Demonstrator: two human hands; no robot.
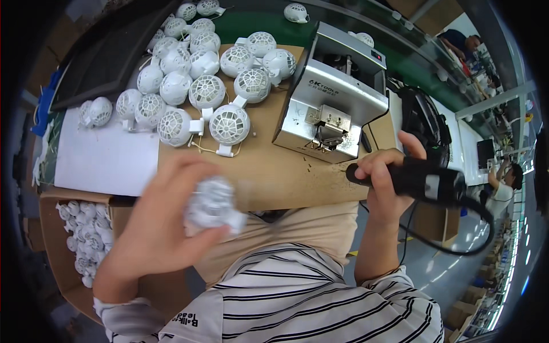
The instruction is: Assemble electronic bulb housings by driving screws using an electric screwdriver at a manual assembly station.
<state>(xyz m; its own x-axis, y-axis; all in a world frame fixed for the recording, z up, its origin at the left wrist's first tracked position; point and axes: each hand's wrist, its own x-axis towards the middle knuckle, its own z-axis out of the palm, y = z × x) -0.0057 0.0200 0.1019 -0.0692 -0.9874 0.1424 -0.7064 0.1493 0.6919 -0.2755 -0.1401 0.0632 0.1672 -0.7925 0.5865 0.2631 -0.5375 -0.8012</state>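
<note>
My left hand (157,220) is closed around a white plastic part (213,207), raised over the near edge of the bench. Motion smears the part, so its exact shape is unclear. In my right hand (384,182) lies a black electric screwdriver (429,183), held roughly level with its nose pointing left and a thick cable looping from its back end. Just beyond that nose stands a silver screw feeder (343,74). Many white round lattice-fronted housings (207,91), some joined by thin wires, are gathered on the bench at the far left.
A cardboard box (51,246) filled with small white parts sits below the bench at the left. Brown cardboard (251,177) covers the bench's middle, with small dark bits near the feeder. A black bag (420,114) lies to the right. Other people work farther right.
</note>
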